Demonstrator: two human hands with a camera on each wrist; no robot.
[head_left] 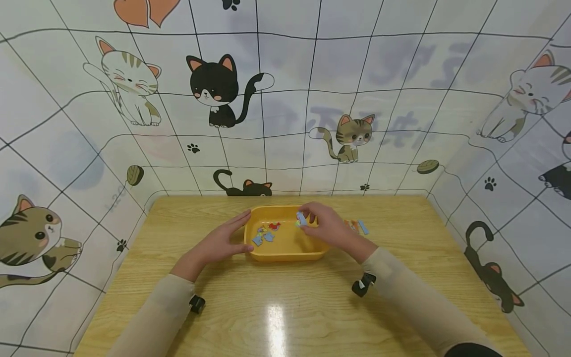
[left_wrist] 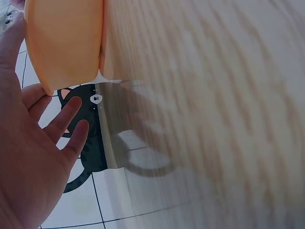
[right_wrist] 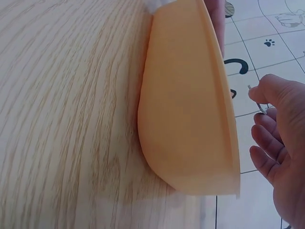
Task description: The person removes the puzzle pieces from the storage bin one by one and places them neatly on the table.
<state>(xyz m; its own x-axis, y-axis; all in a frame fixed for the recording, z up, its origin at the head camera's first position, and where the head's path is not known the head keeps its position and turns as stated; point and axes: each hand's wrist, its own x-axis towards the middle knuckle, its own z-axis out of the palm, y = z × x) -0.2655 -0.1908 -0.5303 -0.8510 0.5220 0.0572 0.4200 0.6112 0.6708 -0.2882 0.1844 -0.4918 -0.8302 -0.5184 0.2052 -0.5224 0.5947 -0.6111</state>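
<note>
A yellow plastic tray stands on the wooden table. My left hand holds it by its left end, thumb at the near corner and fingers at the far one. In the left wrist view, two fingers stretch free of the tray wall. Over the tray's right part, my right hand pinches a light-blue puzzle piece between thumb and fingers. Only its thin edge shows in the right wrist view. Several blue puzzle pieces and a red piece lie in the tray's left part.
Orange and blue pieces lie on the table right of the tray, partly behind my right hand. Sheets printed with cartoon cats rise behind and beside the table.
</note>
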